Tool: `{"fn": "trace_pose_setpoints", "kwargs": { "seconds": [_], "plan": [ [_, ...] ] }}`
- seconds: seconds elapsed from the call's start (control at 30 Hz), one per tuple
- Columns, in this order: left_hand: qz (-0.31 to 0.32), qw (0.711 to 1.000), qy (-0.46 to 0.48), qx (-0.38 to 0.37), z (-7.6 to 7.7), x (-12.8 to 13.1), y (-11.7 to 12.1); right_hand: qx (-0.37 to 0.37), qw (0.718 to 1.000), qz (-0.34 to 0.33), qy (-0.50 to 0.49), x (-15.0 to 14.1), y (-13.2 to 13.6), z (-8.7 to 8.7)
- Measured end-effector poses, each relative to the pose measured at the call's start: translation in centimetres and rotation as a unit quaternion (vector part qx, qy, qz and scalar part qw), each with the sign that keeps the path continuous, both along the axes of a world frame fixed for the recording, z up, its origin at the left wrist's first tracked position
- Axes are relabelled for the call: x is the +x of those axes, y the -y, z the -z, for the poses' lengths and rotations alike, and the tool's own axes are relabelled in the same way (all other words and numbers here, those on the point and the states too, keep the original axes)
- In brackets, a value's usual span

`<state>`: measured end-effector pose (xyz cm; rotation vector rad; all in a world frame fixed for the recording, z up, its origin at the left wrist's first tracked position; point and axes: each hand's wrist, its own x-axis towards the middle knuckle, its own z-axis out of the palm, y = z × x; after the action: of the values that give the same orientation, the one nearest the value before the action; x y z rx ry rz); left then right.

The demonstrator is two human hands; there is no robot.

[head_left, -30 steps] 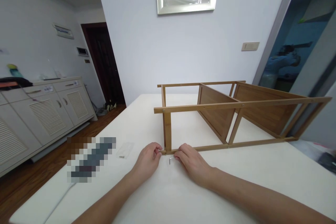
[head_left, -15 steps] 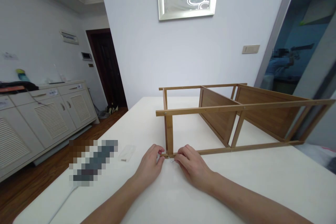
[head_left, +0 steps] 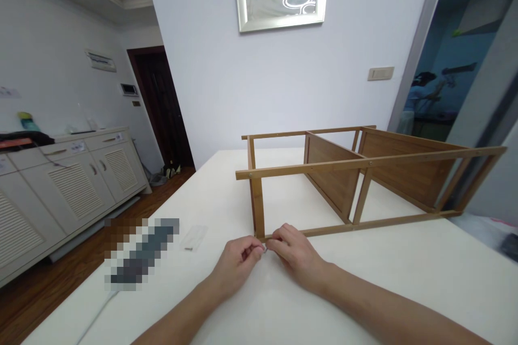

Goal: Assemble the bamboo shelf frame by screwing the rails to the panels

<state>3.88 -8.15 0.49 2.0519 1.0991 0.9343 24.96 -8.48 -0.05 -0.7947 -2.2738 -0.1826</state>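
Head cam view, so nearest first: both bare hands are right in the middle, fingertips almost meeting. The right hand (head_left: pixel 298 257) has a narrow pinch on a little metal tool (head_left: pixel 265 250), mostly hidden by fingers. The left hand (head_left: pixel 238 263) has its thumb and fingers bunched up at the other end of it; can't tell if they're actually gripping it or just touching.

All that's going on just in front of the left end of the low rail of a wooden rack (head_left: pixel 307 168), which is lying on its side on a white table (head_left: pixel 243 318), two panels standing on edge. Off to the left there's a clear plastic bag (head_left: pixel 197 236) with a screw (head_left: pixel 188 249) at its near end, then a pixelated dark thing (head_left: pixel 143 253) with a white cord (head_left: pixel 97 310).

Farther back: louvered white cabinet (head_left: pixel 75 172) on the left, framed picture (head_left: pixel 241 0) and light switch (head_left: pixel 381 74) on the wall, dark door (head_left: pixel 164 108) past the cabinet. Someone in a light blue top (head_left: pixel 413 98) is through the opening on the right.
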Motion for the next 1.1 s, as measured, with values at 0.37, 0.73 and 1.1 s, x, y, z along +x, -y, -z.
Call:
{"fn": "trace_pose_setpoints", "kwargs": {
  "seconds": [0.37, 0.73, 1.1],
  "plan": [
    [-0.026, 0.989, -0.136, 0.055, 0.7, -0.9, 2.0, -0.076, 0.989, 0.123, 0.007, -0.2, -0.6, 0.6],
    [-0.033, 0.953, -0.241, 0.181, 1.7, -1.1, 1.6, -0.153, 0.962, 0.213, 0.081, -0.2, -0.9, 0.5],
    [-0.181, 0.97, -0.121, 0.105, 0.5, -1.8, 0.8, -0.119, 0.97, 0.2, 0.068, -0.1, -0.6, 0.2]
  ]
}}
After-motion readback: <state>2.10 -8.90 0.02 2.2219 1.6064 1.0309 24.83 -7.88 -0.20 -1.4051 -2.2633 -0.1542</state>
